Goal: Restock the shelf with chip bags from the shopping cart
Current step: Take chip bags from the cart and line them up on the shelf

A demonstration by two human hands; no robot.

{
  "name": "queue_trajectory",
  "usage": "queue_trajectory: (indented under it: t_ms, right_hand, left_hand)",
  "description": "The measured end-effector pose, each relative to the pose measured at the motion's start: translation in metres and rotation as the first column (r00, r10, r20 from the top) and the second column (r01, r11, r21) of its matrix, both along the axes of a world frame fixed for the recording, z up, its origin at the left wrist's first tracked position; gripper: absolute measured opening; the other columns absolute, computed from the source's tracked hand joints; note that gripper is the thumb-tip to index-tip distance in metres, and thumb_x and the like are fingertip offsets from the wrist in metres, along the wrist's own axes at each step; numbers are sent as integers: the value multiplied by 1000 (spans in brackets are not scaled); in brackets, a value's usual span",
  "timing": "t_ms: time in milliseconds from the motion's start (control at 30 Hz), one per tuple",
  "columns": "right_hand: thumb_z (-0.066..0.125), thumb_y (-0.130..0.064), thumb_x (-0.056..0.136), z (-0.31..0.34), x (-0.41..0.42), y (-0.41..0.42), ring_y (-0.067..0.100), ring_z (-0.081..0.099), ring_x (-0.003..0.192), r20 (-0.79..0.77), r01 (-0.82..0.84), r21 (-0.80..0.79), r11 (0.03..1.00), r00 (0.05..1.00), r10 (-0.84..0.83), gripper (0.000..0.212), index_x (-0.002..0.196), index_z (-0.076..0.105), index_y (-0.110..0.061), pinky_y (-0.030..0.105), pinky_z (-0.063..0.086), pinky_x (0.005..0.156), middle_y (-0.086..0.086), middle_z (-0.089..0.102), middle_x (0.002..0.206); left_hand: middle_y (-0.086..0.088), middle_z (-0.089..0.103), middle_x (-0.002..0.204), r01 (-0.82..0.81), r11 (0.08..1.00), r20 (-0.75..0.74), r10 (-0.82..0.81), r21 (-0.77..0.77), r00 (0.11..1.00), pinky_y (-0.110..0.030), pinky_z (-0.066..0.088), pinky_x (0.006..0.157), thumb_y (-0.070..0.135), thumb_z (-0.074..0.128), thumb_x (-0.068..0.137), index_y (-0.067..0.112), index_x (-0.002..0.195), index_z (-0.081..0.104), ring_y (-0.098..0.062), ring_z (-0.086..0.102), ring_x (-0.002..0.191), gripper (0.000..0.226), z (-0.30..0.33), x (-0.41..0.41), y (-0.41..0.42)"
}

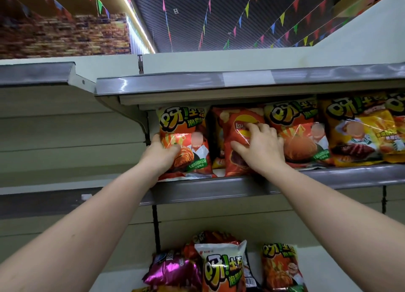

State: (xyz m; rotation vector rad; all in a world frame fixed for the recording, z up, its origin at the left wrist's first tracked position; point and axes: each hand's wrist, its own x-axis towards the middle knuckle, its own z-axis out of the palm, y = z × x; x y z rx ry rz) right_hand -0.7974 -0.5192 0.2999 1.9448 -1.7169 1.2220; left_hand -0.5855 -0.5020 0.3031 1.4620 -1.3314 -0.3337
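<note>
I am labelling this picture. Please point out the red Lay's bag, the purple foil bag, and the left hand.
red Lay's bag [235,160]: head view, lower front of the bag.
purple foil bag [173,272]: head view, shiny crumpled front.
left hand [161,154]: head view, back of the hand.

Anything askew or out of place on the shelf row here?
Yes. The red Lay's bag under the right hand leans left instead of standing square, and it sits among orange bags of another brand. The leftmost orange bag, held by the left hand, also tilts. Nothing looks torn.
</note>
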Motion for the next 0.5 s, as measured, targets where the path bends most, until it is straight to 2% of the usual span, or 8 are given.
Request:
queue_trajectory:
  t_ms: [67, 167, 267, 333, 400, 433, 500]
  right_hand:
    - [51, -48, 89, 0, -2, 7, 29, 30, 132, 27, -62, -7, 998, 998, 62, 62, 141, 37, -19, 43, 27, 104, 9, 36, 144]
    - [55, -36, 89, -10, 0, 25, 27, 32, 132, 39, -205, -150, 967, 976, 213, 51, 136, 45, -17, 40, 26, 106, 8, 40, 142]
    - [58, -23, 87, -36, 5, 51, 23, 41, 126, 1, -399, -281, 873, 909, 416, 39, 124, 57, -11, 26, 26, 102, 9, 51, 132]
    - [56, -22, 84, -61, 9, 66, 18, 44, 120, -32, -512, -286, 810, 850, 526, 36, 117, 61, -9, 23, 26, 99, 8, 55, 125]
    - [54, -24, 83, -90, 12, 75, 11, 45, 115, -59, -600, -263, 755, 791, 609, 33, 112, 64, -9, 28, 32, 97, 7, 59, 118]
    - [52, -26, 83, -106, 13, 77, 9, 44, 113, -64, -636, -238, 734, 764, 642, 33, 109, 65, -10, 30, 34, 96, 6, 60, 116]
    - [48, -28, 83, -137, 12, 77, 9, 44, 112, -55, -675, -160, 720, 735, 676, 34, 107, 66, -11, 34, 38, 93, 4, 61, 114]
  left_hand:
    - [-11, 50, 135, -17, 999, 7, 18, -30, 1000, -44, 41, 104, 31, 58, 91, 16, 145, 29, -32, 50, 121, 63, -1, -4, 8]
    - [-9, 48, 137, -27, 994, -26, 24, -110, 999, -43, 42, 104, 33, 60, 90, 16, 142, 34, -26, 50, 122, 61, -6, -8, 28]
    - [-3, 52, 128, -14, 984, -46, 5, -178, 999, -37, 43, 101, 28, 59, 91, 19, 134, 43, -18, 52, 116, 46, -26, -12, 56]
    - [4, 55, 114, 9, 981, -62, -21, -194, 998, -27, 44, 93, 23, 57, 92, 22, 122, 47, -12, 53, 108, 32, -48, -16, 75]
    - [10, 56, 103, 21, 976, -76, -38, -215, 996, -18, 42, 86, 17, 57, 92, 21, 118, 50, -8, 53, 104, 26, -73, -17, 90]
    - [12, 56, 102, 7, 974, -46, -18, -226, 999, -17, 41, 87, 15, 56, 93, 21, 116, 51, -6, 52, 104, 25, -87, -17, 96]
    - [13, 54, 109, -38, 965, 104, 67, -261, 992, -19, 36, 93, 13, 55, 93, 27, 113, 51, -4, 48, 109, 25, -114, -18, 106]
